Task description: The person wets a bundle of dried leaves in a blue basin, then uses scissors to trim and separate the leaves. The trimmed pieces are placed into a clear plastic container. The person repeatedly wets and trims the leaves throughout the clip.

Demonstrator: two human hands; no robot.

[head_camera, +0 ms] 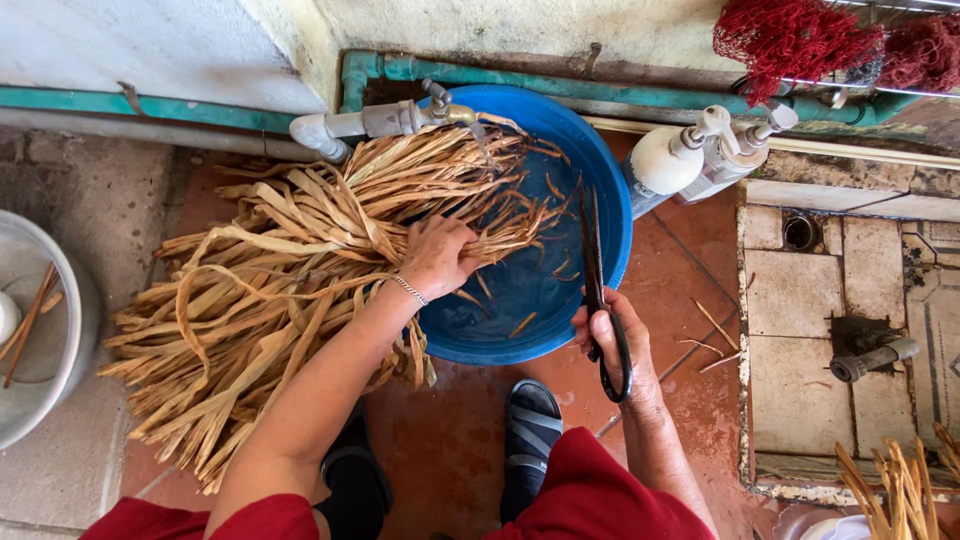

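Note:
My left hand (437, 255) grips a thick bundle of dry tan leaf strips (290, 270). The bundle's tips hang over a blue plastic basin (600, 190) that holds a little water and several cut scraps. My right hand (612, 340) holds long black scissors (597, 280) by the handle loops. The blades are together and point away from me over the basin's right side. A metal tap (440, 108) on a grey pipe sits above the bundle's far end.
Two white pump bottles (700, 150) stand right of the basin. A grey metal bowl (45, 330) with sticks lies at the left. My sandalled feet (530, 430) rest on red tiles. At the right are a floor drain (800, 232) and more strips (900, 490).

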